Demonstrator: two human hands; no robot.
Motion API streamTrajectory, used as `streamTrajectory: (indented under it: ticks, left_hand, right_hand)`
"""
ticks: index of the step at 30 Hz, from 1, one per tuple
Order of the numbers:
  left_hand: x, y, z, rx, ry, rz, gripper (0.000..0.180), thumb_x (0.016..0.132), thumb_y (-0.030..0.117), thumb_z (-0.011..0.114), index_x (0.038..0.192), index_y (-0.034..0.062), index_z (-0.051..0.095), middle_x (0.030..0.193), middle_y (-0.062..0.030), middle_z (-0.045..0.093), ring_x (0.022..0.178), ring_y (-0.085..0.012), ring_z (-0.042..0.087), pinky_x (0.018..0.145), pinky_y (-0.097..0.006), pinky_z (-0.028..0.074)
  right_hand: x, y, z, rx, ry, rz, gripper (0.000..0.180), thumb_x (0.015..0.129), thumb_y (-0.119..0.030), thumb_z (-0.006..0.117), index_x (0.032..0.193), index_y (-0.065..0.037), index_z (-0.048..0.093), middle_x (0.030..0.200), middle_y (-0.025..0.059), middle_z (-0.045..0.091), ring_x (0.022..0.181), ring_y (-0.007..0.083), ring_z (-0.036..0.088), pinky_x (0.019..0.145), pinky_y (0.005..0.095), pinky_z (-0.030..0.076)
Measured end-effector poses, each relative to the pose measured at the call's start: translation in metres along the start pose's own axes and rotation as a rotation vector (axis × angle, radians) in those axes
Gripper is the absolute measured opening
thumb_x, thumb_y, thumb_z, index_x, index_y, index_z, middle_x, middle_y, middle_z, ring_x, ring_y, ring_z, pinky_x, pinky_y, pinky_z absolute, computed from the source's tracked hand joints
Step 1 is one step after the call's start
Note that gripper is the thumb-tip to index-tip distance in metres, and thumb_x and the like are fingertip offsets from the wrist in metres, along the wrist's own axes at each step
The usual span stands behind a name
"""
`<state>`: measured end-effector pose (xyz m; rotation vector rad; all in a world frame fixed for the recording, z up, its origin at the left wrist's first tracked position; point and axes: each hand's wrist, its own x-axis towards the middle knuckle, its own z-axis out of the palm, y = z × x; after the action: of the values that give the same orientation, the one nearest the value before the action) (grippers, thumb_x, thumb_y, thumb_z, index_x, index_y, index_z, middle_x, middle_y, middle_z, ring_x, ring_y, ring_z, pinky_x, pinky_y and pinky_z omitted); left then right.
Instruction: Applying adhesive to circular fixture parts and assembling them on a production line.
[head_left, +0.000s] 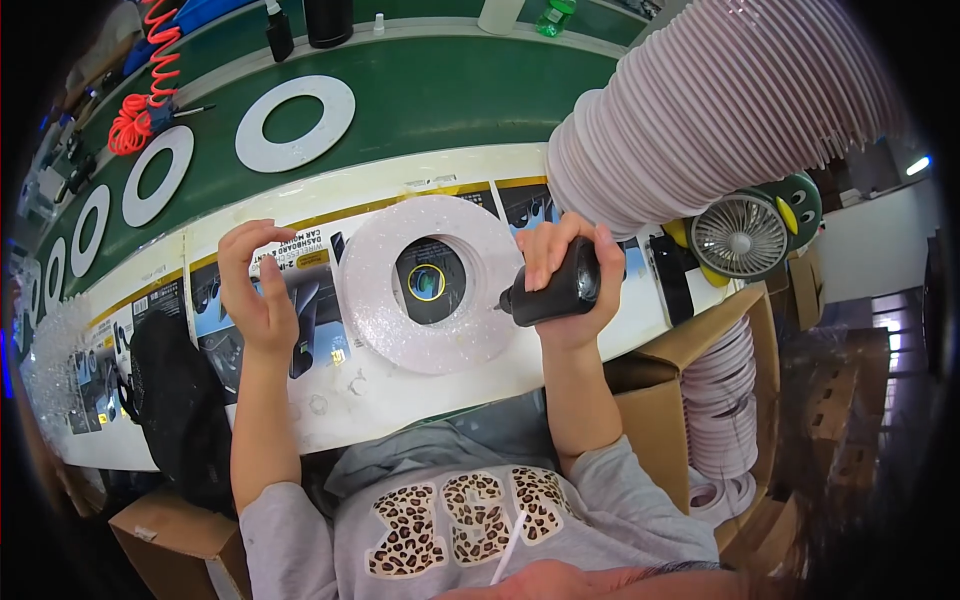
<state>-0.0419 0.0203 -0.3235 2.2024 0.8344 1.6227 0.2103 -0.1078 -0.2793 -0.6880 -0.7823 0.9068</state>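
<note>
A short stack of white, glittery flat rings (385, 320) lies on the white worktop in front of me, its round hole showing the printed sheet beneath. In my right hand (568, 265) is a black squeeze bottle (570, 285), tipped on its side with its narrow nozzle pointing left at the ring's right edge. My left hand (260, 285) is raised left of the stack, apart from it, with fingers curved, thumb apart and nothing in it.
Single white rings (296, 122) lie on the green belt (440, 90). A tall leaning stack of rings (700, 110) rises at right, beside a small fan (740, 235). A cardboard box (650, 420) of rings stands lower right. A black bag (175, 400) lies left; a red coiled hose (130, 125) hangs far left.
</note>
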Motion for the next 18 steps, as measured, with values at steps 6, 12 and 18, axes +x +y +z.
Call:
streamTrajectory:
  ticks: [6, 12, 18]
  left_hand:
    - [0.004, 0.006, 0.002, 0.019, -0.044, 0.002, 0.023, 0.095, 0.016, 0.040, 0.103, 0.0003, 0.054, 0.096, -0.0133, 0.062, 0.102, -0.0257, 0.054, 0.094, -0.038, 0.040]
    - [0.003, 0.004, 0.003, 0.014, -0.017, 0.021, 0.017, 0.090, 0.011, 0.045, 0.098, 0.0012, 0.056, 0.095, -0.0129, 0.062, 0.099, -0.0282, 0.057, 0.087, -0.037, 0.044]
    - [0.003, 0.005, 0.002, 0.010, -0.026, 0.022, 0.017, 0.091, 0.011, 0.044, 0.099, 0.0015, 0.056, 0.095, -0.0131, 0.062, 0.099, -0.0279, 0.057, 0.087, -0.037, 0.044]
  right_hand:
    - [0.012, -0.012, -0.009, -0.017, 0.029, -0.100, 0.042, 0.095, -0.036, 0.029, 0.067, -0.008, 0.043, 0.054, 0.0049, 0.043, 0.053, 0.0159, 0.044, 0.080, 0.0333, 0.039]
    - [0.029, -0.005, -0.012, 0.005, 0.041, -0.153, 0.042, 0.095, -0.037, 0.029, 0.067, -0.008, 0.042, 0.054, 0.0057, 0.044, 0.054, 0.0163, 0.043, 0.078, 0.0336, 0.038]
    - [0.032, 0.000, -0.009, -0.062, 0.041, -0.142, 0.042, 0.095, -0.037, 0.029, 0.066, -0.008, 0.041, 0.053, 0.0048, 0.043, 0.053, 0.0146, 0.042, 0.073, 0.0317, 0.036]
